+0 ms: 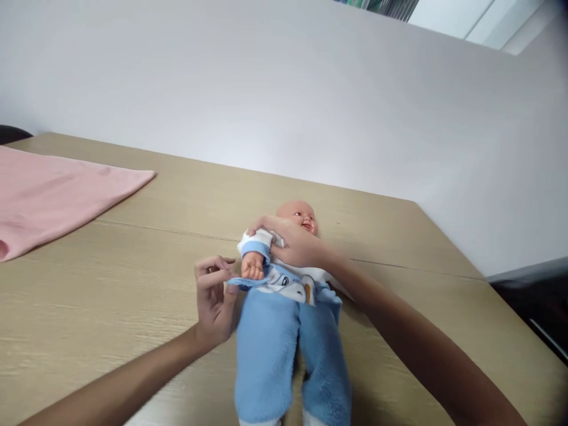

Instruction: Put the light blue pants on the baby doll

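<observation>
A baby doll [295, 209] lies on its back on the table, head away from me. It wears blue fleece trousers [268, 349] and a white top with blue trim and an animal print [284, 284]. My left hand [216, 296] pinches the blue hem of the clothing beside the doll's hand [252, 266]. Across the doll's chest lies my right hand [295, 241], its fingers wrapped round the white sleeve [256, 238] at the upper arm. My right forearm and hand cover part of the doll's chest and its other arm.
The wooden table [133, 307] has a seam running across it. A pink cloth [57, 195] lies flat at the far left. Behind the table stands a white wall [222, 89]. A dark object [532, 302] is beyond the right edge.
</observation>
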